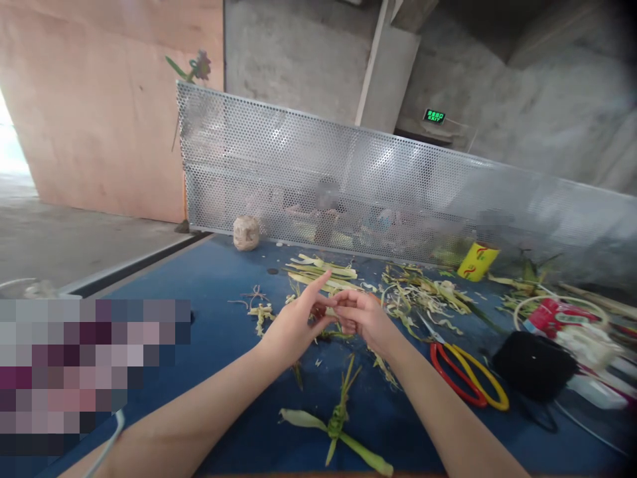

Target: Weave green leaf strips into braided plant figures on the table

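Note:
Above the middle of the blue table, my left hand (297, 324) and my right hand (367, 317) meet at the fingertips. Both are closed in a pinch, and whatever is between them is too small or hidden to make out. Below them lies a woven green leaf figure (336, 422) with long leaf ends sticking out. A smaller braided leaf piece (259, 317) rests to the left of my left hand. Behind my fingers are pale green leaf strips (343, 271). Scissors (460, 372) with one red and one yellow handle lie beside my right forearm.
A perforated metal screen (298, 146) runs along the table's back. Before it stand a whitish roll (246, 233) and a yellow can (478, 261). Leaf scraps (423, 292) spread at right, near a black pouch (535, 364) and a red packet (560, 318).

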Demonstrator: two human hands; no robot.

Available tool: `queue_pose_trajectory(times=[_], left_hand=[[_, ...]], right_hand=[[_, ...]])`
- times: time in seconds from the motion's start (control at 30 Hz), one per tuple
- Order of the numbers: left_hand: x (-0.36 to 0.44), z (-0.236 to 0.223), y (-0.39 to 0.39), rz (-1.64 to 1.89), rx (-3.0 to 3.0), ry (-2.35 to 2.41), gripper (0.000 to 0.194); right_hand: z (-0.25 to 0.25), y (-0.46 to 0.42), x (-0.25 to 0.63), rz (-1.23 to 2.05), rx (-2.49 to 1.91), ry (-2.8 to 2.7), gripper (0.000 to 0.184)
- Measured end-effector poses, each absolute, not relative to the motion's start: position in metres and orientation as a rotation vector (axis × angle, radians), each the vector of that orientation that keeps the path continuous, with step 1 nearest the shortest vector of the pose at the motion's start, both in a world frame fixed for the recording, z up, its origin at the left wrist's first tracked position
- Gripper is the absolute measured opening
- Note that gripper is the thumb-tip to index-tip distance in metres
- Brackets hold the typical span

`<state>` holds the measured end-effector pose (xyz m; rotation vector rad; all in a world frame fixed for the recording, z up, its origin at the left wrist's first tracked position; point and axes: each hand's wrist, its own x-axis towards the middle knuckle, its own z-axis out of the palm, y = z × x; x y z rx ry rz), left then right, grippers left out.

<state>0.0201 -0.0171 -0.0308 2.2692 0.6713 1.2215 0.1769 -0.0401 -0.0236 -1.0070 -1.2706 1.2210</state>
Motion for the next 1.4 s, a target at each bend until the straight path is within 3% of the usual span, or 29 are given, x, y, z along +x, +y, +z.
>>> queue_pose_trajectory(times=[0.17, 0.53, 0.87, 1.17, 1.4], left_hand=[[0.02, -0.032, -0.018, 1.268, 2.291, 0.643, 0.056], [0.019, -0.03, -0.018, 1.307, 2.263, 0.789, 0.057], [0.02, -0.032, -0.015, 1.234, 2.333, 0.793, 0.056], [0.02, -0.037, -0.015, 1.147, 2.525, 0.767, 0.06], [0.02, -0.038, -0.017, 1.294, 2.723, 0.624, 0.056]], right_hand=[[-0.024, -0.042, 0.175, 1.304, -1.004, -1.227, 0.024], [-0.023, -0.04, 0.184, 0.789, -1.223, -1.681, 0.018], [-0.024, -0.04, 0.186, 0.585, -1.26, -1.79, 0.013], [-0.02, -0.044, 0.184, 0.73, -1.28, -1.795, 0.011], [-0.018, -0.045, 0.183, 0.853, -1.309, -1.724, 0.013]])
